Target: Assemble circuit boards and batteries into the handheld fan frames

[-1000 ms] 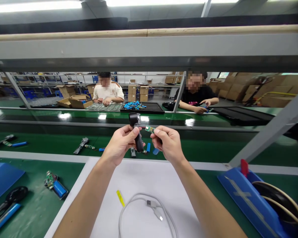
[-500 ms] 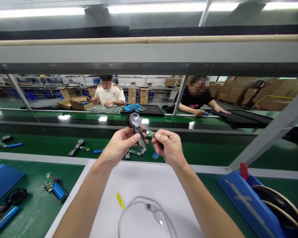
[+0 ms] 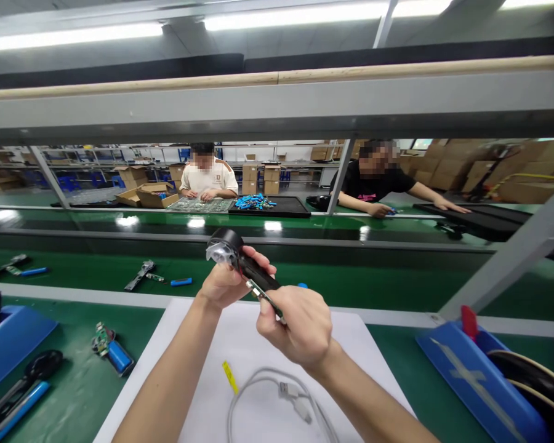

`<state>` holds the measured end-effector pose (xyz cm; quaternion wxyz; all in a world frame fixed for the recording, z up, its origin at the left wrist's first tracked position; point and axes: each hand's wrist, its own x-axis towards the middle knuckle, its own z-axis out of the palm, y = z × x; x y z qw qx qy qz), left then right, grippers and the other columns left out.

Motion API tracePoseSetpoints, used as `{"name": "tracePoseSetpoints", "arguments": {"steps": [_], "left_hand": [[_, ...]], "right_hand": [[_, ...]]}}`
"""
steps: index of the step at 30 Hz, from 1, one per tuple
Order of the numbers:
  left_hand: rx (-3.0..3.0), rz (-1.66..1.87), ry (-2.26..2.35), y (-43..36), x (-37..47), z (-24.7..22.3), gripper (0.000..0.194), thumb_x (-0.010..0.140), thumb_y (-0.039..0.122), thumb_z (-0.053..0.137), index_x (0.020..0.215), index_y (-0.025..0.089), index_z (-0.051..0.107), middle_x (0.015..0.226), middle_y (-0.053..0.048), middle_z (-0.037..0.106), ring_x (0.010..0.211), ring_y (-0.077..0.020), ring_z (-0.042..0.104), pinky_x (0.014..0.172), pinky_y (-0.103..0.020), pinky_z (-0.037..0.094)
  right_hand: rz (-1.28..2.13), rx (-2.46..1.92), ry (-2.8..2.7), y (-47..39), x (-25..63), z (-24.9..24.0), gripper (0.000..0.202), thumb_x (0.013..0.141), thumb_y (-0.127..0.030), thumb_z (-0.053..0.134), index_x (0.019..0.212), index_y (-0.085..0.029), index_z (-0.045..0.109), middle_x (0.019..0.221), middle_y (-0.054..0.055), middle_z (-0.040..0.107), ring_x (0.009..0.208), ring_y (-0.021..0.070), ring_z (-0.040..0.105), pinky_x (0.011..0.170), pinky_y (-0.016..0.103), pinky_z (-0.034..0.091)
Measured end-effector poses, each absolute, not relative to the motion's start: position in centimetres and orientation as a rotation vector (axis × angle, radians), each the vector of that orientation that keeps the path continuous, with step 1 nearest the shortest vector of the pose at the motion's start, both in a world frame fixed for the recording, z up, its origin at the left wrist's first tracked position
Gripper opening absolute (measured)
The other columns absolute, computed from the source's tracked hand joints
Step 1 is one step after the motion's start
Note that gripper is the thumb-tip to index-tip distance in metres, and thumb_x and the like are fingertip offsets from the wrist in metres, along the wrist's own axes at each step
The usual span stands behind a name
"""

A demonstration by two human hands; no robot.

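Observation:
Over the white sheet (image 3: 203, 344), my left hand (image 3: 222, 284) is closed around a black handheld fan (image 3: 261, 271) near its round head, where clear plastic blades show. The fan lies tilted, its handle running down to the right. My right hand (image 3: 300, 323) is closed on a narrow green circuit board (image 3: 264, 295), held along the handle; thin red wires lead from the board toward the head. Behind my right hand a bit of a blue battery (image 3: 302, 285) peeks out, mostly hidden. A grey USB cable (image 3: 258, 376) lies coiled on the sheet below.
On the left lie a part with board and blue battery (image 3: 113, 351) and a black fan (image 3: 41, 366). A blue bin (image 3: 471, 369) stands right. Opened fan parts (image 3: 141, 275) and a blue battery (image 3: 181, 282) lie on the green belt. Two people work behind the shelf frame.
The fan has turned from near upright to a slant, its head now to the left. My right hand has come down and turned, bringing the board against the handle.

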<state>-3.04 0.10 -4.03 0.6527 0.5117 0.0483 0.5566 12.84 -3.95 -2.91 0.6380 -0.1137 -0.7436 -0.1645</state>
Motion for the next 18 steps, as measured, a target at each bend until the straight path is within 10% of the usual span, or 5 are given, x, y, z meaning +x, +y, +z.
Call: {"name": "tracePoseSetpoints", "arguments": {"steps": [18], "left_hand": [[1.217,1.305,0.280,-0.28,-3.45,-3.80,0.040,0.056,0.043,0.092,0.091,0.031,0.074,0.089,-0.001,0.072,0.090,-0.0258,0.069,0.088,-0.046,0.051]], "right_hand": [[-0.372,-0.219,-1.710,-3.22,13.29,-3.02,0.018,0.080,-0.006,0.052,0.088,-0.021,0.056,0.055,-0.003,0.055,0.045,0.0124,0.050,0.046,0.027,0.039]]}}
